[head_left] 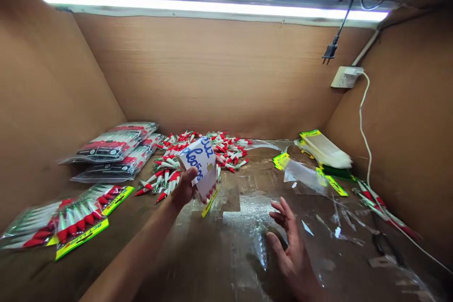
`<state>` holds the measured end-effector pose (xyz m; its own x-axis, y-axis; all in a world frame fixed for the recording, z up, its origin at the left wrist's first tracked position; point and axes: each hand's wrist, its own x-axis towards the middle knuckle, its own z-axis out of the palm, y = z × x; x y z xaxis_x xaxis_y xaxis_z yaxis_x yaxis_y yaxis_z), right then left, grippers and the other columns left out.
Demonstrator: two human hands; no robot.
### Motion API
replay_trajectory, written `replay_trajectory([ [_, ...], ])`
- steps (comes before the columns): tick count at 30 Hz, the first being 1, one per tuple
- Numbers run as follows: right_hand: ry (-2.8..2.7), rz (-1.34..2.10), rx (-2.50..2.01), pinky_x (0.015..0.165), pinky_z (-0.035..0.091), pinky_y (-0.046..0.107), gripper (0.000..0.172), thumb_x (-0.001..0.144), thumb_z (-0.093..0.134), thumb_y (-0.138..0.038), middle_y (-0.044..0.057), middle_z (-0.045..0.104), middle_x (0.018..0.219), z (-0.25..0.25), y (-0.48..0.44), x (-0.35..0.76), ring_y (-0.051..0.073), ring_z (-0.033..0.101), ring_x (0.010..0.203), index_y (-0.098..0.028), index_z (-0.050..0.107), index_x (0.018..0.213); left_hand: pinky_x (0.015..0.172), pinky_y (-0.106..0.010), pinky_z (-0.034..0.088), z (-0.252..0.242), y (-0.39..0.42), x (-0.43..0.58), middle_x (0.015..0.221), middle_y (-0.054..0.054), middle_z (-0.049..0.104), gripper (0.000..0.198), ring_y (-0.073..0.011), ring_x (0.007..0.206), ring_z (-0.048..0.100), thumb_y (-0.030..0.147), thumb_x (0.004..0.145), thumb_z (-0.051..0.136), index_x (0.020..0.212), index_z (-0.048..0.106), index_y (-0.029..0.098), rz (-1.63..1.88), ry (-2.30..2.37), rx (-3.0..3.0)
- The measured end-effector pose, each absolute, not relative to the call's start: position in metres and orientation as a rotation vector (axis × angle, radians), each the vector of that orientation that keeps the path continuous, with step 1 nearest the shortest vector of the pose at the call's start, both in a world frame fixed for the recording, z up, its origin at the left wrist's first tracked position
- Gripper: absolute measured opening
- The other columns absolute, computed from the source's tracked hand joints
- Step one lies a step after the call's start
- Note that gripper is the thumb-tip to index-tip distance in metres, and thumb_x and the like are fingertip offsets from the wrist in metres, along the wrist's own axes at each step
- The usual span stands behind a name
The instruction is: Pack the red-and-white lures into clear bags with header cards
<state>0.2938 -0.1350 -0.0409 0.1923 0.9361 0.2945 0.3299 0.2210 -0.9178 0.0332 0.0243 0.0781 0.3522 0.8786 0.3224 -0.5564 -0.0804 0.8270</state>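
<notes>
My left hand (186, 185) is closed on a pack of fishing lures (208, 192), held tilted above the table. A white panel with blue handwriting covers most of the pack; red tips and a yellow label strip show at its lower edge. Behind it lies a loose heap of red, white and green lures (168, 177). My right hand (292, 250) is open over the table, fingers apart and holding nothing. Just left of it, a shiny strip of clear plastic (261, 247) is on the tabletop.
Filled yellow-labelled packs (79, 217) lie at left, before stacked larger bags of lures (109, 148). Flat clear bags (327, 151) are piled at back right. Scissors (387, 247) and plastic scraps lie at right. A black plug (330, 51) hangs from above; a white cable (361, 108) runs down the right side.
</notes>
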Motion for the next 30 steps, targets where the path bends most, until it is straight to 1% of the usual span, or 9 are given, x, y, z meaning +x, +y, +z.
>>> replay_trajectory([
  [5,-1.432,0.757,-1.294,0.107,0.046,0.05,0.067,0.099,0.053,-0.042,0.012,0.044,0.152,-0.019,-0.132,0.296,0.029,0.052,0.131,-0.031,0.022,0.157,0.105,-0.051,0.044,0.057,0.009,0.061,0.113,-0.016,0.069,0.077,-0.0348,0.113,0.063,0.071,0.078,0.064,0.126,0.062,0.011,1.012,0.165,0.913],
  [9,-1.524,0.789,-1.208,0.112,0.041,0.049,0.064,0.098,0.056,-0.042,0.012,0.05,0.148,0.022,-0.1,0.294,0.028,0.049,0.135,-0.03,0.03,0.155,0.108,-0.051,0.04,0.027,-0.002,0.08,0.109,-0.014,0.069,0.093,-0.0299,0.103,0.066,0.078,0.077,0.06,0.141,0.051,0.011,0.79,0.086,0.706],
  [11,-1.516,0.851,-1.11,0.11,0.043,0.046,0.064,0.096,0.059,-0.043,0.011,0.053,0.145,0.039,-0.072,0.287,0.026,0.051,0.132,-0.028,0.035,0.153,0.108,-0.051,0.039,0.011,-0.002,0.085,0.111,-0.015,0.07,0.095,-0.0302,0.104,0.066,0.082,0.077,0.056,0.14,0.052,0.012,0.724,0.073,0.682],
  [13,-1.482,1.047,-1.044,0.096,0.053,0.041,0.067,0.092,0.064,-0.045,0.012,0.062,0.135,0.05,-0.041,0.277,0.025,0.063,0.115,-0.024,0.039,0.151,0.106,-0.051,0.04,-0.005,0.001,0.086,0.113,-0.018,0.071,0.094,-0.0324,0.107,0.066,0.085,0.078,0.051,0.134,0.058,0.01,0.654,0.069,0.695],
  [15,-1.437,1.263,-1.012,0.079,0.058,0.036,0.068,0.085,0.071,-0.044,0.01,0.07,0.119,0.053,-0.013,0.268,0.023,0.069,0.096,-0.021,0.047,0.144,0.104,-0.05,0.041,-0.017,0.004,0.086,0.112,-0.02,0.072,0.096,-0.0346,0.108,0.066,0.087,0.077,0.05,0.128,0.062,0.007,0.595,0.064,0.714],
  [18,-1.352,1.36,-0.936,0.073,0.056,0.031,0.056,0.078,0.078,-0.038,0.006,0.075,0.102,0.052,0.014,0.26,0.02,0.069,0.086,-0.017,0.062,0.128,0.105,-0.048,0.04,-0.027,0.007,0.084,0.123,-0.022,0.067,0.099,-0.0346,0.114,0.063,0.087,0.074,0.055,0.133,0.059,0.007,0.616,0.068,0.714],
  [22,-1.255,1.28,-0.878,0.079,0.054,0.03,0.047,0.074,0.081,-0.034,0.004,0.076,0.096,0.051,0.028,0.26,0.019,0.069,0.088,-0.017,0.068,0.117,0.108,-0.048,0.038,-0.029,0.007,0.083,0.137,-0.021,0.059,0.095,-0.0337,0.12,0.06,0.082,0.078,0.059,0.139,0.053,0.009,0.654,0.08,0.691],
  [27,-0.993,1.106,-0.779,0.076,0.056,0.03,0.046,0.079,0.076,-0.043,0.004,0.074,0.11,0.058,0.042,0.283,0.019,0.069,0.088,-0.022,0.066,0.118,0.104,-0.049,0.041,-0.026,0.005,0.085,0.127,-0.018,0.065,0.068,-0.0296,0.108,0.066,0.061,0.09,0.057,0.138,0.053,0.012,0.656,0.085,0.639],
  [30,-0.899,0.917,-0.883,0.075,0.057,0.033,0.054,0.081,0.072,-0.048,0.007,0.072,0.114,0.056,0.05,0.323,0.02,0.069,0.087,-0.022,0.059,0.127,0.1,-0.046,0.043,-0.021,0.004,0.086,0.118,-0.013,0.068,0.061,-0.0248,0.1,0.067,0.042,0.089,0.054,0.144,0.047,0.016,0.663,0.085,0.602],
])
